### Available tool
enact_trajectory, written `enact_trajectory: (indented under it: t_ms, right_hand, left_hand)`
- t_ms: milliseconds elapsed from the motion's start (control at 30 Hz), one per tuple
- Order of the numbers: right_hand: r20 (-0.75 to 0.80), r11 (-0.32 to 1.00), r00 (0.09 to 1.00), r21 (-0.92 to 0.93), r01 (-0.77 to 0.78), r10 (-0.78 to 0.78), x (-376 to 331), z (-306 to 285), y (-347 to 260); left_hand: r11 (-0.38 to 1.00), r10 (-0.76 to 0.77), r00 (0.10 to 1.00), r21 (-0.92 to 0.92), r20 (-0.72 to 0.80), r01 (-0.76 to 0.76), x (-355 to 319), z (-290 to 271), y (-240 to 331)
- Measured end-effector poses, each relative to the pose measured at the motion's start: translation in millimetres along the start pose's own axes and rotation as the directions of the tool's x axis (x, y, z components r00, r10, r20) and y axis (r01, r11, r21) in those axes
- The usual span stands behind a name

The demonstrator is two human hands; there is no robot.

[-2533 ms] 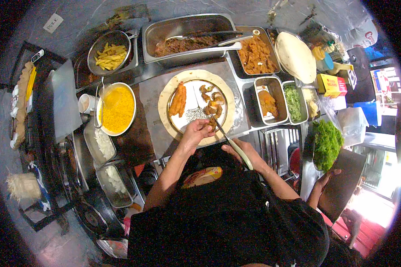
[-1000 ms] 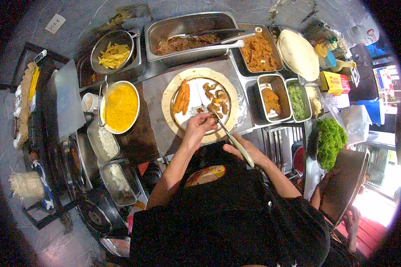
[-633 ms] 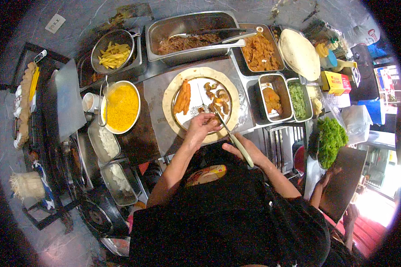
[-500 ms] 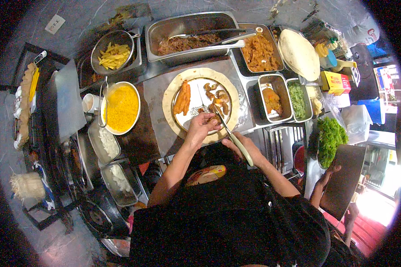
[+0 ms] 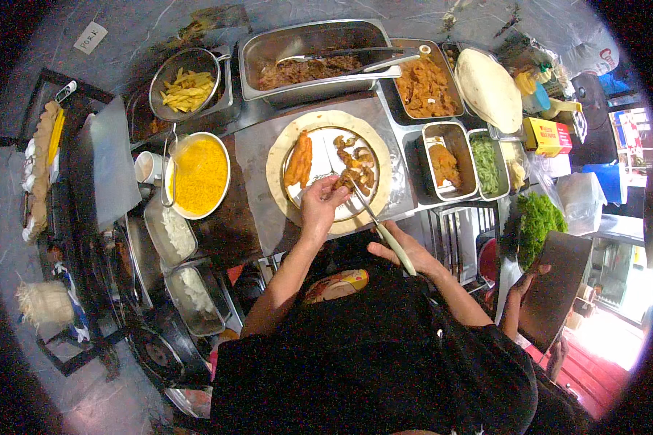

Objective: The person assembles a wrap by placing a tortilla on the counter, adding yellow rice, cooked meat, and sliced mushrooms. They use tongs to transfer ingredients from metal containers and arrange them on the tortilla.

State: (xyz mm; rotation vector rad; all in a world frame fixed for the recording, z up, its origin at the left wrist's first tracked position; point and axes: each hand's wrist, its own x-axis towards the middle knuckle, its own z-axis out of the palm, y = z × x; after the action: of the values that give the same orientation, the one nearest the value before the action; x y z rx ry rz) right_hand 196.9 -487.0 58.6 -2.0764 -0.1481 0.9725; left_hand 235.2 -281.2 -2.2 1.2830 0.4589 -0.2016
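Observation:
A round flatbread (image 5: 277, 167) lies on a paper sheet, with a shiny round plate (image 5: 319, 139) on top of it. On the plate are an orange fried strip (image 5: 297, 161) and browned meat pieces (image 5: 365, 154). Over the plate's near part, my left hand (image 5: 322, 206) is closed, its fingertips pinching a small browned meat piece (image 5: 347, 183). My right hand (image 5: 412, 251) grips a long metal tool with a pale green handle (image 5: 397, 249); its tip is at the meat by my left fingers. Whether it is a knife or scissors I cannot tell.
Behind the plate stands a steel pan (image 5: 308, 90) of shredded meat with tongs. Fries fill a strainer (image 5: 185, 87) at left, above a bowl of yellow shreds (image 5: 199, 174). Several topping trays (image 5: 448, 163) line the right. Another person's hand (image 5: 521, 281) holds a brown board (image 5: 559, 290).
My left hand has shifted slightly left and up, and the meat pieces by its fingertips look rearranged. My right thumb sits lower. The other person's board has moved a little.

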Motion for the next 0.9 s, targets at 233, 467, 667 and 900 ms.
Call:
enact_trajectory:
  t_ms: [233,467,667,900]
  right_hand:
    - [-0.041,0.999,0.999,-0.002,0.032,-0.032,5,3,0]
    - [-0.093,0.997,0.992,-0.002,-0.081,0.081,2,4,-17]
    - [-0.188,0.994,0.976,-0.033,0.104,-0.108,8,8,0]
    - [-0.187,0.998,0.982,-0.07,-0.001,-0.012,11,1,-6]
  left_hand:
    - [0.987,0.048,0.998,0.152,-0.027,-0.043,2,1,-15]
    - [0.973,0.089,0.995,0.217,-0.043,-0.078,6,2,-35]
    - [0.941,0.072,0.997,0.33,0.004,-0.069,-3,10,-17]
    - [0.966,0.074,0.997,0.249,0.006,-0.073,2,12,-22]
